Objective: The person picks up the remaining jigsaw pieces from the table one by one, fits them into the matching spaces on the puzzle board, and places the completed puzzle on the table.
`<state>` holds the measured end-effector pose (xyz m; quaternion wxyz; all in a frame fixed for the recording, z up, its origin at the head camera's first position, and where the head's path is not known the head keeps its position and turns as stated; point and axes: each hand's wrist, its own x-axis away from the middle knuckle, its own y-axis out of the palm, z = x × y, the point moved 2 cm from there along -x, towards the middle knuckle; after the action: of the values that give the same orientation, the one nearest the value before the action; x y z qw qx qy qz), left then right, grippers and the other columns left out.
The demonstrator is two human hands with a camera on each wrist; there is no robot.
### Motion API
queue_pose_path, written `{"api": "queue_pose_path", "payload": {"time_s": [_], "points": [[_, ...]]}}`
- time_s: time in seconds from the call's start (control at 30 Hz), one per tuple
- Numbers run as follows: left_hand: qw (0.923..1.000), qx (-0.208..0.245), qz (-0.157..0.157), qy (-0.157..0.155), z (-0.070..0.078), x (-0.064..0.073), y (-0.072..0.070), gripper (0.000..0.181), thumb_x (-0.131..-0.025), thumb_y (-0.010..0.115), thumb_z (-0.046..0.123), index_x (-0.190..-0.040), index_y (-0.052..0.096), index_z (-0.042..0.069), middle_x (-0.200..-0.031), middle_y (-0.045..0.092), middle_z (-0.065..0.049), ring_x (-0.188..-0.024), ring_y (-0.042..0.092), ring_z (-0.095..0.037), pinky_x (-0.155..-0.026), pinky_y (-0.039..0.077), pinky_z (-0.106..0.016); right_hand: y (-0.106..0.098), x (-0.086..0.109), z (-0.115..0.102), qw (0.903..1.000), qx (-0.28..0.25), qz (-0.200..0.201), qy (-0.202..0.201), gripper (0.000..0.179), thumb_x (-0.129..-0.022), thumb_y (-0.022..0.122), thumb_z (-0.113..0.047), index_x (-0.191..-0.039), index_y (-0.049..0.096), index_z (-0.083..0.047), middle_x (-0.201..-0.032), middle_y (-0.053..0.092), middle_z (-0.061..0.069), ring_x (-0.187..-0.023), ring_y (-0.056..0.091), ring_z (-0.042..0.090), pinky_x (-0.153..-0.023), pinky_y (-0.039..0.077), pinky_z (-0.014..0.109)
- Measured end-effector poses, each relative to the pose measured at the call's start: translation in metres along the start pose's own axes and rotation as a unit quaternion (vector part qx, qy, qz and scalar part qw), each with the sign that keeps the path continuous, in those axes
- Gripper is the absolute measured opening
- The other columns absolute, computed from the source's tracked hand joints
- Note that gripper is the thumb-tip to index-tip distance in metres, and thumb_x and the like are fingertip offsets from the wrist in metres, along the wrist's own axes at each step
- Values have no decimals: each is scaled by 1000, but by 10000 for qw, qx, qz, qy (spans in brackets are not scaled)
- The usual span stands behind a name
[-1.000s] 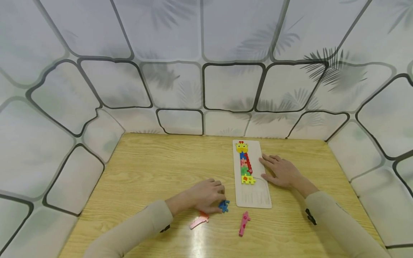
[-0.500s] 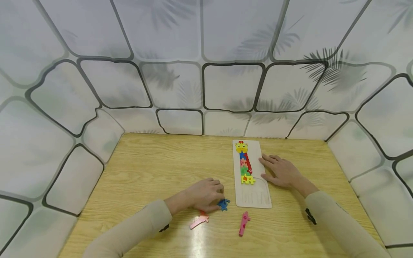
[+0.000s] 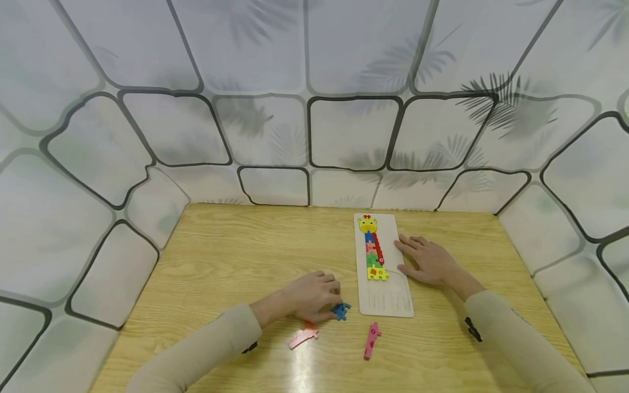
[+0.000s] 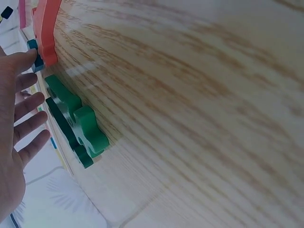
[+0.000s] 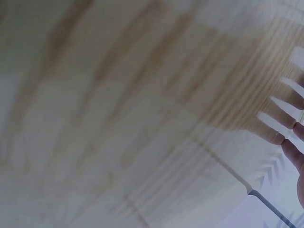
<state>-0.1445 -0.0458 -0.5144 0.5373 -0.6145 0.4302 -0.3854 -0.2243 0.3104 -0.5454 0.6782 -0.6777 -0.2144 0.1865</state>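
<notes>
My left hand (image 3: 314,297) is low over the table and pinches a blue puzzle piece (image 3: 341,311) between thumb and fingers. In the left wrist view the thumb lies against this blue piece (image 4: 35,56), and green puzzle pieces (image 4: 76,118) lie under the hand, hidden in the head view. My right hand (image 3: 426,261) rests at the right edge of the pale puzzle board (image 3: 400,245), fingers spread. A giraffe head (image 3: 367,224), a neck of several coloured pieces (image 3: 371,248) and a yellow piece (image 3: 377,273) lie in the board.
A salmon-coloured piece (image 3: 303,335) lies just below the left hand, and a pink piece (image 3: 372,341) lies in front of the board. The wooden table (image 3: 245,245) ends at patterned wall panels (image 3: 275,185) at the back and sides.
The blue piece has turned slightly and shifted a little up in the left hand, which has moved slightly left. The right hand and the board have stayed in place.
</notes>
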Motion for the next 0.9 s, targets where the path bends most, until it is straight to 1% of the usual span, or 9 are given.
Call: {"api": "queue_pose_path", "payload": {"time_s": [0.1,0.27,0.47,0.6,0.73,0.9], "points": [[10000,43,-65,-50,1,0,-1,38,-101,62,55,-122,75,27,-120,72,7,-113,66,-12,-96,56,-29,0,0,0,10000,-16,-37,24,75,-102,55,-61,-162,44,-17,-168,44,14,-144,52,43,-112,49,63],[9997,15,-158,-205,5,2,-2,44,-103,56,60,-126,74,27,-120,72,7,-112,65,-12,-95,55,-30,-1,0,0,9999,-38,-83,46,76,-102,54,-62,-162,43,-17,-168,43,14,-144,52,44,-112,48,64],[9984,-109,64,-544,13,4,-3,48,-101,55,66,-121,74,28,-118,72,7,-105,65,-12,-91,56,-30,-2,1,0,10000,-75,-45,40,75,-102,54,-62,-162,44,-16,-168,44,14,-144,52,44,-112,48,64],[9964,-178,141,-819,19,6,-3,53,-99,53,72,-121,74,28,-119,73,5,-107,65,-14,-95,56,-33,-1,0,-1,9999,-96,-50,68,75,-102,54,-61,-162,44,-16,-168,43,14,-145,51,44,-112,48,64],[9938,-211,227,-1071,24,8,-2,55,-98,54,73,-120,73,27,-121,72,5,-110,66,-15,-101,55,-36,0,0,0,9999,-95,-32,74,75,-102,54,-60,-162,44,-16,-167,44,14,-145,51,44,-112,48,64],[9907,-160,318,-1315,29,10,0,56,-97,55,72,-119,74,24,-121,72,3,-110,66,-16,-100,55,-38,1,0,0,9999,-90,-32,65,75,-102,55,-60,-162,44,-16,-168,43,14,-145,51,44,-112,48,64]]}}
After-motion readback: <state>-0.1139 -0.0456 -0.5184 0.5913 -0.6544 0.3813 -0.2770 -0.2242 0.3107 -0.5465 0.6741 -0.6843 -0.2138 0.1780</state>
